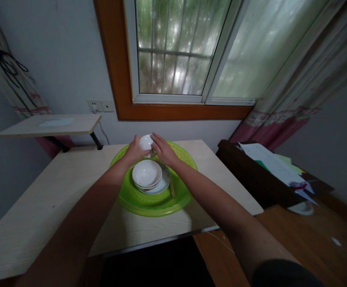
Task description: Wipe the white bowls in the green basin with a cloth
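Note:
A small white bowl (pixel 146 141) is held up over the far part of a round lime-green tray (pixel 154 207). My left hand (pixel 134 151) grips the bowl's left side. On its right side, my right hand (pixel 164 150) presses against it with the fingers fairly straight; their tips partly cover the bowl. Nearer to me, a stack of white bowls (pixel 147 173) rests on a white plate (pixel 164 184) in the tray. Thin wooden chopsticks (pixel 172 188) lie beside the plate on its right, and their far ends are hard to make out.
The tray stands on a pale wooden table (pixel 80 171). A small raised shelf (pixel 71 124) on black legs is at the back left. Beyond the table's right edge, papers (pixel 269 163) lie on a dark brown piece of furniture (pixel 236 167). A window (pixel 176 52) is ahead.

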Motion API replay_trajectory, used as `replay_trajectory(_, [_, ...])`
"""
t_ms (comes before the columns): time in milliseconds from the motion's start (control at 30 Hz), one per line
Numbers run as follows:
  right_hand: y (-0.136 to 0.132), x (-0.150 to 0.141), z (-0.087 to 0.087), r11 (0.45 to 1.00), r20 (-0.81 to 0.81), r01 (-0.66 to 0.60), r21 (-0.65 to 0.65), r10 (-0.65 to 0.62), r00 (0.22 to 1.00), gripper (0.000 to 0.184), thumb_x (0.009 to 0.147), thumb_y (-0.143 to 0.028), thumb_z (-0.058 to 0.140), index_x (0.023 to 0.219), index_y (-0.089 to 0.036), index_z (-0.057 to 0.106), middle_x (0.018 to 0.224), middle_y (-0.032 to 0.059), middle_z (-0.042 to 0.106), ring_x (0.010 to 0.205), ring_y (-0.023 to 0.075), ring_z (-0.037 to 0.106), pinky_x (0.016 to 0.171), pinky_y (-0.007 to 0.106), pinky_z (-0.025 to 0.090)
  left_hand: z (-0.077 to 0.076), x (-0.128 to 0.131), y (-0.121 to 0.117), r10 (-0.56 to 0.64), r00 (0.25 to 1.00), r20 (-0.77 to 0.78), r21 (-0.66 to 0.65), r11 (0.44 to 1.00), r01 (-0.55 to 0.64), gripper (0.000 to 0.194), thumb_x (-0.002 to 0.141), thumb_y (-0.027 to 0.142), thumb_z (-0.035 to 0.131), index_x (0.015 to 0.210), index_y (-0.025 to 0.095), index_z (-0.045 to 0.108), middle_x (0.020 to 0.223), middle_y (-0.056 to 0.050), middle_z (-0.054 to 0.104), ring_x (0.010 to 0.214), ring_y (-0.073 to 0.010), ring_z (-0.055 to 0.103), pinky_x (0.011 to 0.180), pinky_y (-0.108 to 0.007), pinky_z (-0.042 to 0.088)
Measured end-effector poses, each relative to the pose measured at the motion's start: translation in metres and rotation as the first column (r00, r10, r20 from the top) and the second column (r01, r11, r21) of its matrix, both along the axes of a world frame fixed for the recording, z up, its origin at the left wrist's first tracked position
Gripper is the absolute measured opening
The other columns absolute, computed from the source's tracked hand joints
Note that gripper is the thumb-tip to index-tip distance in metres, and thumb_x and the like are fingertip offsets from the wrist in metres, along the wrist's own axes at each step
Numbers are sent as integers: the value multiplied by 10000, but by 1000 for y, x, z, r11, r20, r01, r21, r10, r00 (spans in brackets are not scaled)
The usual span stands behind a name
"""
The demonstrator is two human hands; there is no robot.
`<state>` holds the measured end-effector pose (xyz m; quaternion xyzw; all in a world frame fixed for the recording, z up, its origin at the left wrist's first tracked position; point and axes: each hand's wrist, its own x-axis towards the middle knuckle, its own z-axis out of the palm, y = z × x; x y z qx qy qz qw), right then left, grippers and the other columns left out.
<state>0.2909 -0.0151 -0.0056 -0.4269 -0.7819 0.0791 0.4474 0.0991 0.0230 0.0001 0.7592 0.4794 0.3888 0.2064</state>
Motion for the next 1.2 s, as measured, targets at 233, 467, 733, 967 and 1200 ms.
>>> replay_trajectory(233, [7, 5, -7, 991, -32, 84, -107, -88, 996, 678, 1074, -577, 323, 1562, -139, 496, 1622, 165, 463, 1522, 259, 420, 1301, 476, 272, 2, 0, -1, 47, 999, 12, -3, 999, -47, 648, 662, 405, 849, 1128, 215, 441, 1112, -116, 682, 1014, -294, 683, 823, -377, 527])
replay_trajectory(467, [-9, -2, 5, 993, 154, -89, 74, 77, 985, 521, 1068, -320, 397, 1569, -212, 491, 1670, 100, 402, 1588, 237, 287, 1299, 514, 251, 4, -1, -3, 18, 1000, 19, -23, 1000, -17, 598, 667, 353, 823, 1092, 227, 421, 1064, -79, 677, 955, -263, 676, 788, -351, 514])
replay_trajectory(733, [-18, -9, 15, 981, 270, -174, 81, 147, 952, 592, 956, -105, 454, 1519, -259, 549, 1642, 73, 451, 1585, 236, 296, 1289, 593, 208, 8, -1, -6, -29, 999, 29, -9, 1000, 29, 540, 649, 254, 789, 1052, 236, 431, 1006, -54, 660, 901, -231, 653, 787, -348, 500])
replay_trajectory(967, [2, 3, 0, 998, -27, -3, 55, 4, 1000, 506, 1040, -299, 421, 1527, -222, 534, 1629, 112, 467, 1515, 215, 422, 1288, 480, 293, 9, 0, -4, 59, 998, 37, -4, 998, -59, 650, 640, 385, 853, 1117, 217, 445, 1091, -103, 676, 999, -288, 677, 841, -386, 528])
replay_trajectory(1200, [13, 11, -14, 994, -163, 40, -104, -57, 985, 587, 1063, -550, 363, 1532, -225, 502, 1537, 127, 574, 1414, 238, 542, 1228, 508, 386, 8, -1, -5, 27, 999, 25, 0, 1000, -27, 634, 654, 400, 852, 1096, 231, 430, 1100, -100, 676, 1005, -284, 678, 837, -374, 523])
